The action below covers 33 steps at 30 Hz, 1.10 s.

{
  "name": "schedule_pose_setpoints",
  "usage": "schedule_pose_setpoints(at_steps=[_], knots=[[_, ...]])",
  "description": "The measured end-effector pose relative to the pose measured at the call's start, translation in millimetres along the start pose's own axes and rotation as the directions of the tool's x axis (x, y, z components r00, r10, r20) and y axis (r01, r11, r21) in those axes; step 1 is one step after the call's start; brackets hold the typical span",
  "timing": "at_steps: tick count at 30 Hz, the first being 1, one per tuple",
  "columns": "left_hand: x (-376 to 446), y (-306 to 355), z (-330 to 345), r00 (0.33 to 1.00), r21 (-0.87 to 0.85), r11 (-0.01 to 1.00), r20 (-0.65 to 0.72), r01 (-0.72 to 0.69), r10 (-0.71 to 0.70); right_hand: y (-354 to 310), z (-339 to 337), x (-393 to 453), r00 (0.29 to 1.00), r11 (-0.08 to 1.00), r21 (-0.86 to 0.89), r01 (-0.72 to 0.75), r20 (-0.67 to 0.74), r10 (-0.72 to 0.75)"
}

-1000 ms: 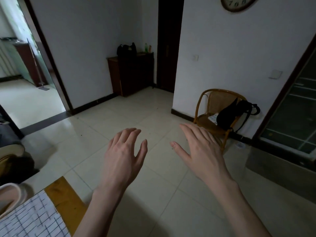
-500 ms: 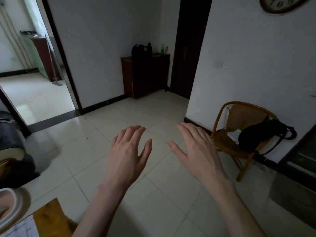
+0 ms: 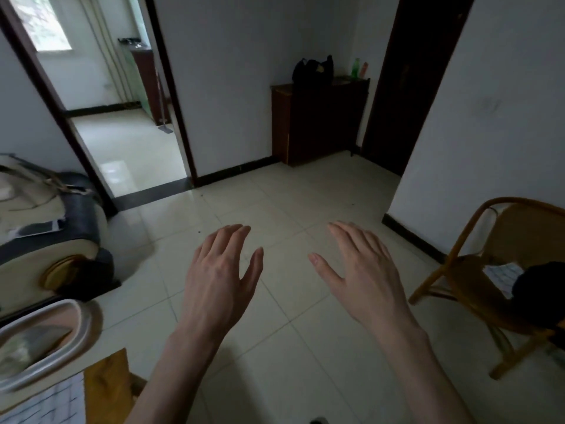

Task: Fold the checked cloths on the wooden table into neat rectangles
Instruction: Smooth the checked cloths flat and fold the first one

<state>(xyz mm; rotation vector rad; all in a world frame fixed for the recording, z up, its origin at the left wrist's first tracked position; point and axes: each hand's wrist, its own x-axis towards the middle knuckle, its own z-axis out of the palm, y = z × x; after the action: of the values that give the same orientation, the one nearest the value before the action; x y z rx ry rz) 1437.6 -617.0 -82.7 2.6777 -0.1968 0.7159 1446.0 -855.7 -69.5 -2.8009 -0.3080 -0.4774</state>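
Note:
A corner of a white checked cloth (image 3: 50,403) lies on the wooden table (image 3: 105,384) at the bottom left edge of the view. My left hand (image 3: 221,280) and my right hand (image 3: 363,276) hover palm-down over the tiled floor, well to the right of the table. Both have straight, spread fingers and hold nothing. Most of the table and cloth is out of frame.
A pale basin (image 3: 46,344) sits beside the table corner, with a sofa (image 3: 52,228) behind it. A wicker chair (image 3: 489,283) holding a black bag stands at the right. A dark cabinet (image 3: 318,120) is against the far wall, and a doorway (image 3: 122,133) opens at the left.
The view has swung left, so the chair slid to the right edge and the sofa and basin came in. Both hands stay spread and empty in mid-air.

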Motion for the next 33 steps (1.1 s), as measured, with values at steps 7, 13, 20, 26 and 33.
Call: schedule_pose_setpoints(at_steps=[7,13,20,26,33], knots=[[47,-2,39,0.983,0.080,0.981,-0.065,0.177,-0.172,22,37,83,0.986,0.984,0.087,0.153,0.052,-0.158],[61,-10,65,0.941,0.160,0.928,-0.096,0.337,-0.325,36,74,139,0.946,0.943,0.155,0.294,0.092,-0.310],[39,-27,61,0.849,0.266,0.807,-0.181,0.527,-0.496,7,117,168,0.857,0.845,0.280,0.455,0.119,-0.501],[-3,-52,49,0.732,0.273,0.679,-0.272,0.682,-0.625,-52,149,165,0.731,0.724,0.370,0.582,0.150,-0.665],[-58,-88,19,0.576,0.266,0.510,-0.367,0.818,-0.731,-140,176,154,0.565,0.565,0.451,0.691,0.151,-0.812]])
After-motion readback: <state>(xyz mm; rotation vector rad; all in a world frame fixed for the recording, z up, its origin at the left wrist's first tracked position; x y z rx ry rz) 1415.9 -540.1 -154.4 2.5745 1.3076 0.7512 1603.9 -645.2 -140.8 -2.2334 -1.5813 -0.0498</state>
